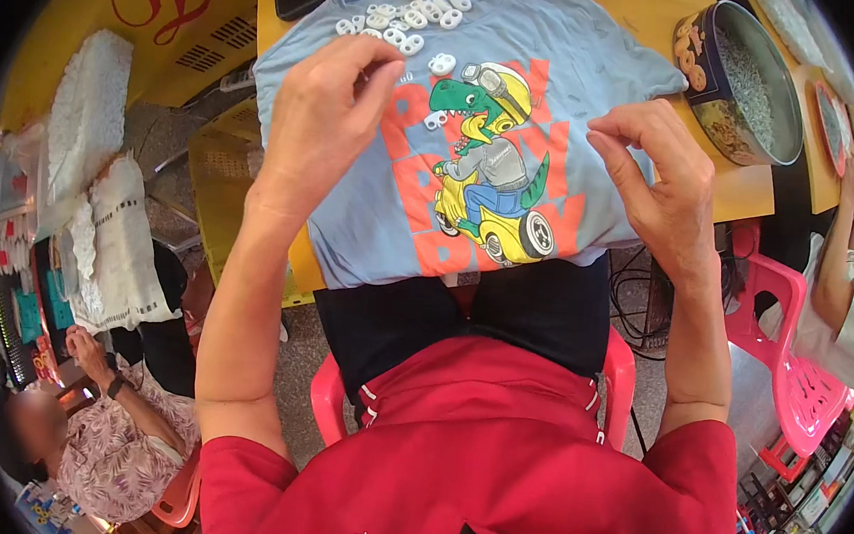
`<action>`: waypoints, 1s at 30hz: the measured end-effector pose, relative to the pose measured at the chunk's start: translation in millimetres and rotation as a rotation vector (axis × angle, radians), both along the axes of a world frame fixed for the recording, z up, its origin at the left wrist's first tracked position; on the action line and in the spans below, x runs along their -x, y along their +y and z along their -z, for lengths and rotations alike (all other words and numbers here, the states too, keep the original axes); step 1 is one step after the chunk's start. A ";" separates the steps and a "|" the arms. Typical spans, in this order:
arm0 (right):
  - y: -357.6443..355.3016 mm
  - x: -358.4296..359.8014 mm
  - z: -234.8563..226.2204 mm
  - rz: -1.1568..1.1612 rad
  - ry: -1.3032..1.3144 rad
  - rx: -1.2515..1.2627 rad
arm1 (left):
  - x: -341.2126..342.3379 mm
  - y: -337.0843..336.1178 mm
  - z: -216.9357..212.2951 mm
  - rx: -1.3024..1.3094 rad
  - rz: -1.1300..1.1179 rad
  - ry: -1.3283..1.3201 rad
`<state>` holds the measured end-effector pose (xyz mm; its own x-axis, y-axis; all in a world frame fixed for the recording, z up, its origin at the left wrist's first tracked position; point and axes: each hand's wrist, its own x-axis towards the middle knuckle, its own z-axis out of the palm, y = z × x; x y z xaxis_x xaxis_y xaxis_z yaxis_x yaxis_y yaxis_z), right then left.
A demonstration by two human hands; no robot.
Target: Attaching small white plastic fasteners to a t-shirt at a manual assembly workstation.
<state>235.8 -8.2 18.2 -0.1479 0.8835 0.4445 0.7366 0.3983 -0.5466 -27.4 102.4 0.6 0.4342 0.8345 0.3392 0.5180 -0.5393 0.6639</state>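
A light blue T-shirt (605, 50) with a cartoon dinosaur on a yellow scooter lies over the edge of a yellow table (754, 187). Several small white ring-shaped plastic pieces (411, 20) lie in a cluster on its upper part, and two more pairs (442, 64) rest near the print. My left hand (323, 118) hovers over the shirt's left side, fingertips pinched together; whether a piece is between them is hidden. My right hand (660, 180) hangs above the shirt's right edge, thumb and forefinger curled close with nothing visible in them.
A round tin (742, 86) filled with small metal parts stands on the table at the right. Pink plastic chairs (790, 376) stand to the right. One person sits at the lower left (113, 433); another person's arm (845, 250) shows at the right edge.
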 end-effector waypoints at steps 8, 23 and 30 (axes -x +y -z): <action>-3.9 -10.1 -0.4 0.077 0.021 0.013 | -13.5 9.8 3.5 -0.090 0.071 0.047; -3.3 -4.3 3.3 0.023 0.017 -0.026 | -6.1 -19.6 -0.4 0.009 0.184 0.255; -7.1 0.9 13.8 -0.015 0.005 -0.059 | -9.6 -26.9 3.0 -0.220 0.196 0.306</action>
<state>234.9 -15.2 4.4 -0.1583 0.8536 0.4964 0.7278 0.4406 -0.5256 -17.7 75.5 -2.4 0.6858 0.6481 0.3312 0.5465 -0.7591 0.3536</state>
